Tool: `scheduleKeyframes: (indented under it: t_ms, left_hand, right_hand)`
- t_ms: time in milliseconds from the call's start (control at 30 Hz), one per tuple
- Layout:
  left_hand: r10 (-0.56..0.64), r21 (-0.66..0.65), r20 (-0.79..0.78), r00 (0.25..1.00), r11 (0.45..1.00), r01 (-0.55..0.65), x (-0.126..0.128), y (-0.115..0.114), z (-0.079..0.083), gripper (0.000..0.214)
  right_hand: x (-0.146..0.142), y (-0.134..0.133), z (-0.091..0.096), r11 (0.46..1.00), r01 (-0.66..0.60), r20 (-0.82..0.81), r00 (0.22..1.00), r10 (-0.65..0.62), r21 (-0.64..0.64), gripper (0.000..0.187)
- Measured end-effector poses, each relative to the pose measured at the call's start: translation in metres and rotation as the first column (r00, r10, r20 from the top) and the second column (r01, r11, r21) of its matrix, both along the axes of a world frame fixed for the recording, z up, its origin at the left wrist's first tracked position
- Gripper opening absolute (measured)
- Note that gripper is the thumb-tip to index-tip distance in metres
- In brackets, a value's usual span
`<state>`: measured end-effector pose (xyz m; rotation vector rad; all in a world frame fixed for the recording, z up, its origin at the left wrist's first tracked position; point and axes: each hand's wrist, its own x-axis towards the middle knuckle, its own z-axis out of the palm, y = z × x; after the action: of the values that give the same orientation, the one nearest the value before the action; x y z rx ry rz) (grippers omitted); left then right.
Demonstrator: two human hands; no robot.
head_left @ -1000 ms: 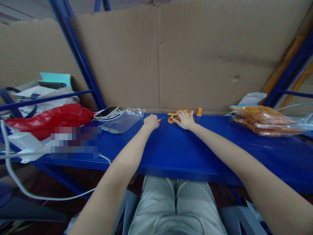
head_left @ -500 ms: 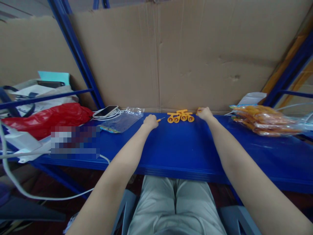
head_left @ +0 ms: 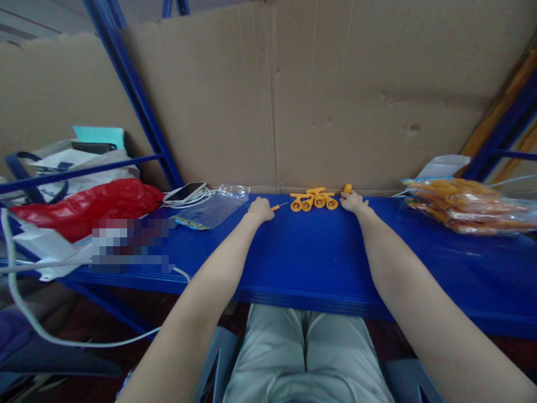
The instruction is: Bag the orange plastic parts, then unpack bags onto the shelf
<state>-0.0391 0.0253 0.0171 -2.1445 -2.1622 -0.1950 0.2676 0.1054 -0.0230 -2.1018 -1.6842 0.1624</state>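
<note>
My left hand (head_left: 260, 210) is closed on a small orange-handled tool with a spiral metal tip (head_left: 276, 208), which points right toward the other pieces. Several yellow-orange plastic pieces (head_left: 319, 200) lie in a row by the back of the blue table, with T-shaped bars and round cups facing me. Right of the row, my right hand (head_left: 353, 201) has its fingers around the base of another yellow-orange plastic piece (head_left: 348, 188), whose top stands above them. Most of that piece is hidden by the hand.
On the blue table (head_left: 310, 263), a clear plastic bag (head_left: 222, 208) lies left of my left hand, beside a phone with a white cable (head_left: 187, 193). A red bag (head_left: 104, 202) sits farther left. Bagged orange pieces (head_left: 465, 207) are stacked at right. A cardboard sheet (head_left: 335, 101) stands behind.
My right hand has turned and shifted slightly, and more of its yellow-orange plastic piece now shows above the fingers. The left hand keeps its hold. The view has shifted a little.
</note>
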Motion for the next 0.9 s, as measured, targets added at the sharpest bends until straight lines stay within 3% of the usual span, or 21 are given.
scheduleKeyframes:
  t_ms: [200, 400, 467, 567, 733, 900]
  left_hand:
    - [-0.003, -0.03, -0.016, 1.0, 1.0, 0.003, 0.001, -0.001, 0.002, 0.041]
    - [0.007, 0.089, 0.074, 0.997, 0.996, -0.013, 0.002, -0.001, 0.002, 0.032]
    - [-0.025, 0.139, 0.119, 0.993, 0.99, 0.008, 0.002, 0.0, 0.002, 0.029]
    - [-0.126, 0.22, 0.16, 0.979, 0.971, 0.089, 0.004, 0.001, 0.0, 0.024]
    - [-0.297, 0.322, 0.159, 0.942, 0.917, 0.235, 0.009, 0.002, -0.005, 0.016]
    - [-0.454, 0.342, 0.149, 0.879, 0.857, 0.385, 0.017, 0.0, -0.008, 0.015]
  right_hand:
    - [-0.002, -0.011, -0.002, 0.981, 0.093, -0.089, 0.993, -0.078, 0.17, 0.046]
    - [0.005, -0.022, 0.006, 0.862, 0.205, -0.283, 0.956, -0.075, 0.464, 0.02]
    - [0.006, -0.024, 0.011, 0.827, 0.257, -0.336, 0.938, -0.088, 0.5, 0.02]
    - [0.002, -0.028, 0.021, 0.82, 0.278, -0.353, 0.93, -0.1, 0.501, 0.028]
    - [-0.014, -0.034, 0.039, 0.859, 0.187, -0.278, 0.959, -0.055, 0.477, 0.04]
    - [-0.025, -0.041, 0.051, 0.889, -0.103, -0.022, 0.992, 0.126, 0.446, 0.049]
